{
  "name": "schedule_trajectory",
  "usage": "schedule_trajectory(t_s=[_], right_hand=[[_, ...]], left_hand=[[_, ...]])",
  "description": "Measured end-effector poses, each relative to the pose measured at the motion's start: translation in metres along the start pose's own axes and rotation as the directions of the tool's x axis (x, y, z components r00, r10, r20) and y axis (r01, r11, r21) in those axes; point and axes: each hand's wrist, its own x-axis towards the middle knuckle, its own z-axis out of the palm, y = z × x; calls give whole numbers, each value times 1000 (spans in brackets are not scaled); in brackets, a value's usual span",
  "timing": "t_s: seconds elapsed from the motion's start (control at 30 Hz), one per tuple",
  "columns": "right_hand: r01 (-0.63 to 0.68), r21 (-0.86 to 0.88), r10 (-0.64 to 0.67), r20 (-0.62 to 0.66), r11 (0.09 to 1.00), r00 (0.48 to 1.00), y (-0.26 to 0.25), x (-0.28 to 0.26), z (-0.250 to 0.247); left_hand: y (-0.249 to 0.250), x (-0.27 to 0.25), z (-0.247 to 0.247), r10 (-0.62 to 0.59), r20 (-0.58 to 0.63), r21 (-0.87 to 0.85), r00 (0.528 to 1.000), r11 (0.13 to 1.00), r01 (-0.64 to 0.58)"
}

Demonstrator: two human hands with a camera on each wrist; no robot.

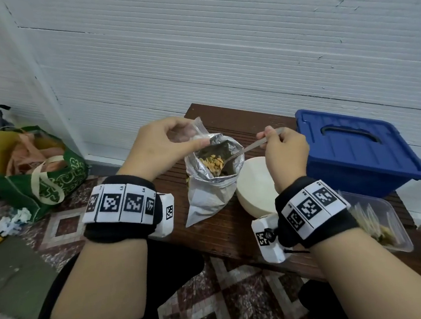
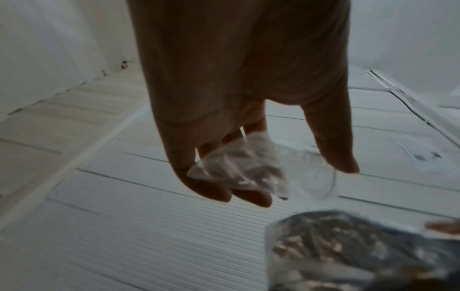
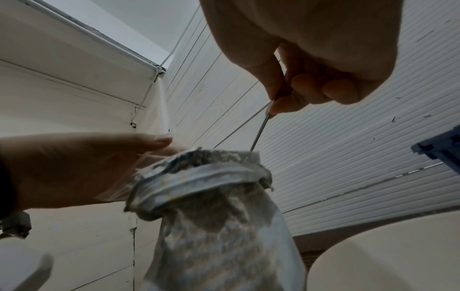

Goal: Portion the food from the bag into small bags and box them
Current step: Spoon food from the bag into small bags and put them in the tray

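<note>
A silver foil bag (image 1: 210, 184) stands open on the brown table (image 1: 239, 235), with tan seeds (image 1: 213, 163) inside. My right hand (image 1: 283, 150) grips a metal spoon (image 1: 244, 150) whose bowl sits among the seeds; the right wrist view shows the spoon (image 3: 260, 132) entering the foil bag (image 3: 211, 206) from above. My left hand (image 1: 162, 144) pinches a small clear plastic bag (image 1: 196, 128) just beside the foil bag's far left rim. From the left wrist, the clear bag (image 2: 246, 171) hangs crumpled between the fingers (image 2: 214, 189).
A blue lidded box (image 1: 356, 149) stands at the table's right. A cream bowl (image 1: 256, 186) sits beside the foil bag. A clear tray (image 1: 378, 223) holds small bags at the near right. A green tote (image 1: 32, 172) lies on the floor, left.
</note>
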Motion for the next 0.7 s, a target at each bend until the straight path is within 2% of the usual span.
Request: schedule_trajectory(t_s=[0.33,0.47,0.7], right_hand=[[-6,78,16,-122,997,992,-19,20,-24],[-21,98,31,-102,995,994,-26,22,-23],[-64,95,64,6,993,998,-29,20,-11]], left_hand=[[-1,3,-2,8,140,291,990,955,-49],[0,6,2,-1,163,340,987,939,-55],[2,6,9,0,194,336,981,940,-66]])
